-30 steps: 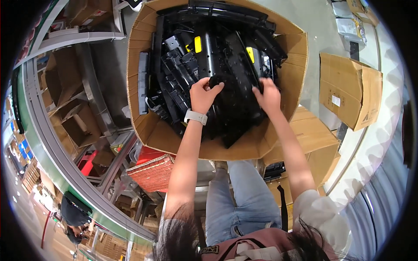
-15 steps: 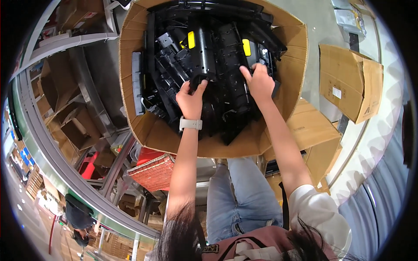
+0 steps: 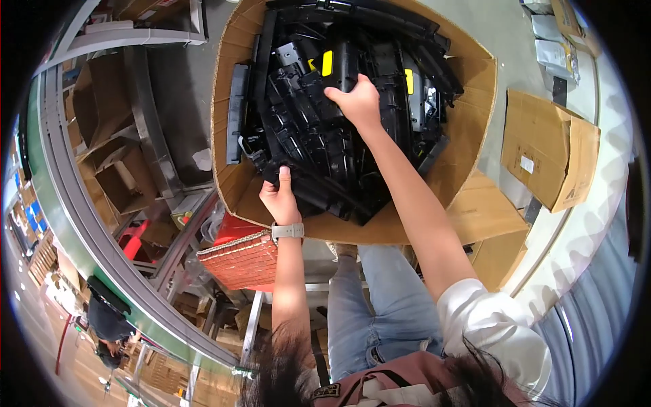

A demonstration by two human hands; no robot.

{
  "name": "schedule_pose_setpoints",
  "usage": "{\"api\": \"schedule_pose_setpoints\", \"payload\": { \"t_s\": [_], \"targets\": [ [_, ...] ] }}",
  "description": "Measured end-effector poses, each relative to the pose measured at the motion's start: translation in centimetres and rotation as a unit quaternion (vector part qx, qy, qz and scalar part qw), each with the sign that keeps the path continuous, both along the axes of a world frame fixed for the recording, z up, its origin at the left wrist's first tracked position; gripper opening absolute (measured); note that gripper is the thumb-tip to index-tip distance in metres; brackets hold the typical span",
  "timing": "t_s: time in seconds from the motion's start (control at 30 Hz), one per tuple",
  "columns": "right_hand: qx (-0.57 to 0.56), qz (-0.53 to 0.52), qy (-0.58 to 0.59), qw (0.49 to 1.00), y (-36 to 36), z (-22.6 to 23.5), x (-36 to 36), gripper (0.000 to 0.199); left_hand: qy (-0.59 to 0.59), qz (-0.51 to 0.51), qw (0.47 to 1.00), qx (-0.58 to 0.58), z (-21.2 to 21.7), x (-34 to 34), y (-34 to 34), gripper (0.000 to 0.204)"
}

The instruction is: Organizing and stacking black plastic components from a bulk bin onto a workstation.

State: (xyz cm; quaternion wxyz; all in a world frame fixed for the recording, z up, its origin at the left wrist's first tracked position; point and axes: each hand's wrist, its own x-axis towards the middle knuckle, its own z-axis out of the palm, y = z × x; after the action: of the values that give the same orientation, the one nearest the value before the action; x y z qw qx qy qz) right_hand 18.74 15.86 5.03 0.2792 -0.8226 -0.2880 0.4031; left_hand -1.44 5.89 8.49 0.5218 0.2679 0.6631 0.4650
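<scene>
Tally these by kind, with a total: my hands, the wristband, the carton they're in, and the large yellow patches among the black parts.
Left hand and right hand: 2
Wristband: 1
Carton: 1
Large yellow patches: 2
Total: 6
The black parts overlap too much to count.

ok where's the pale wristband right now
In the head view, left of centre, the wristband sits just below the left hand, at the near edge of the cardboard box of black parts.
</scene>
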Motion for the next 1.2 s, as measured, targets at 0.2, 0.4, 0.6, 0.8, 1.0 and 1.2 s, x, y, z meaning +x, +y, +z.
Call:
{"api": "schedule_pose_setpoints", "payload": {
  "t_s": [0.2, 0.4, 0.6, 0.8, 1.0, 1.2],
  "targets": [
    [0.177, 0.035, 0.084, 0.98, -9.4, 9.2, 0.0, 0.046, -0.012, 0.104, 0.99, -0.09, -1.6, -1.8, -0.5, 0.023],
    [0.004, 0.19, -0.25, 0.949, -16.5, 5.0, 4.3, 0.035, -0.029, 0.031, 0.995, -0.092, -3.1, 5.8, 4.1, 0.026],
    [0.05, 0.225, -0.202, 0.952, -16.8, 3.1, 4.0, 0.038, 0.148, -0.073, 0.985, 0.041, -11.1, 11.0, 10.3, 0.045],
    [0.078, 0.064, -0.106, 0.989, -17.1, -1.5, 7.1, 0.069, 0.01, -0.024, 0.999, -0.026, -9.0, 13.1, 10.0, 0.051],
    [0.053, -0.078, 0.077, 0.993, -17.4, -5.0, 8.4, 0.086, 0.012, -0.106, 0.986, -0.13, -8.4, 12.1, 5.5, 0.059],
    [0.062, -0.075, 0.263, 0.96, -13.2, -3.0, 5.4, 0.067, 0.03, -0.213, 0.959, -0.183, -11.2, 10.6, 4.7, 0.049]
  ]
}}
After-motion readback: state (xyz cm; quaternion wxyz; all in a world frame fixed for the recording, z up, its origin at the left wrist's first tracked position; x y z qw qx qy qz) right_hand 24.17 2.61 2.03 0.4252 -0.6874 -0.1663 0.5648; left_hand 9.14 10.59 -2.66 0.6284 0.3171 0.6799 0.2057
